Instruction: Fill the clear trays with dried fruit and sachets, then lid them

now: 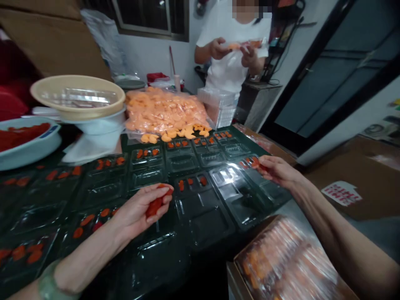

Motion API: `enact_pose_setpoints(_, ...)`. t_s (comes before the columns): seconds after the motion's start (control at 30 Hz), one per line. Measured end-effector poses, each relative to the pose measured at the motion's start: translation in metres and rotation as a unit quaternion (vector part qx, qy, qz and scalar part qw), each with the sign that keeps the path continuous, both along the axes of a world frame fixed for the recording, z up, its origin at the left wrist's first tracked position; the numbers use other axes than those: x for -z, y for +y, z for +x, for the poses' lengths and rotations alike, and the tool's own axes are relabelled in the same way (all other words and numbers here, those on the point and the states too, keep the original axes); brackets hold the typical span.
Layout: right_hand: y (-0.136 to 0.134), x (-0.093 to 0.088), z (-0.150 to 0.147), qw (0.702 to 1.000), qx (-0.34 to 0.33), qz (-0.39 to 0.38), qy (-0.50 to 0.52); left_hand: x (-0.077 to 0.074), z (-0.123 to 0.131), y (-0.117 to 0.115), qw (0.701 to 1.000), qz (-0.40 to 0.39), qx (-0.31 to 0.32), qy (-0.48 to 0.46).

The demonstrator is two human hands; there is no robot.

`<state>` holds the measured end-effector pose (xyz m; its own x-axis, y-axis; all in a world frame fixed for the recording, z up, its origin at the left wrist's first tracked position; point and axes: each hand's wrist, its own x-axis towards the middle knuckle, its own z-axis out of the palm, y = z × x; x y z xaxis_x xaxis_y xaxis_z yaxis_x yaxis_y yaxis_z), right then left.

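My left hand [143, 208] is curled around a few red-orange food pieces [154, 206], above a transparent plastic compartment tray [200, 212]. My right hand [276, 171] pinches a small red-orange piece [256, 163] between its fingertips, just over the far corner compartment of another tray [240, 183]. Rows of these trays cover the dark table, and many compartments hold several red-orange pieces. A large transparent bag of pale orange pieces [165, 112] lies behind them, with some spilled in front of it.
A blue-rimmed bowl of red pieces [25, 139] and a tan bowl [78, 98] stand at the left. A box of packed trays [281, 262] sits at the lower right. Behind the table, a person in a white shirt [231, 54] handles orange pieces, beside a stack of transparent trays [217, 106].
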<state>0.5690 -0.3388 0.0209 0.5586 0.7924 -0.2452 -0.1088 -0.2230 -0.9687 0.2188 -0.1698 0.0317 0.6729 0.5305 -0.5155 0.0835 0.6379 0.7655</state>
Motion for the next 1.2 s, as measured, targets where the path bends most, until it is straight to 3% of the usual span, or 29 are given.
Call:
enact_pose_setpoints(0.2,0.063,-0.015,-0.030,0.997,-0.031,0.055,0.051,-0.015,-0.036,-0.003,0.999,0.019,-0.028,-0.010)
enact_pose_setpoints(0.3,0.073,-0.012,-0.043,0.998,-0.040,0.038,-0.033,-0.018,-0.062,0.000,0.998,0.018,-0.062,0.003)
enact_pose_setpoints(0.4,0.076,0.001,-0.059,0.981,-0.054,-0.036,-0.181,-0.012,-0.077,0.002,0.997,0.009,-0.079,0.010)
enact_pose_setpoints(0.57,0.081,0.018,-0.078,0.924,-0.122,-0.133,-0.337,-0.003,-0.071,-0.001,0.997,0.003,-0.075,0.012)
enact_pose_setpoints(0.8,0.068,0.020,-0.071,0.925,-0.152,-0.090,-0.336,-0.005,-0.066,-0.006,0.998,-0.010,-0.058,0.011)
enact_pose_setpoints(1.0,0.071,0.046,-0.081,0.908,-0.101,-0.036,-0.405,-0.005,-0.063,-0.013,0.999,-0.020,-0.036,0.006)
enact_pose_setpoints(1.2,0.071,0.043,-0.055,0.899,-0.037,-0.040,-0.435,-0.004,-0.059,-0.013,1.000,0.001,-0.031,0.001)
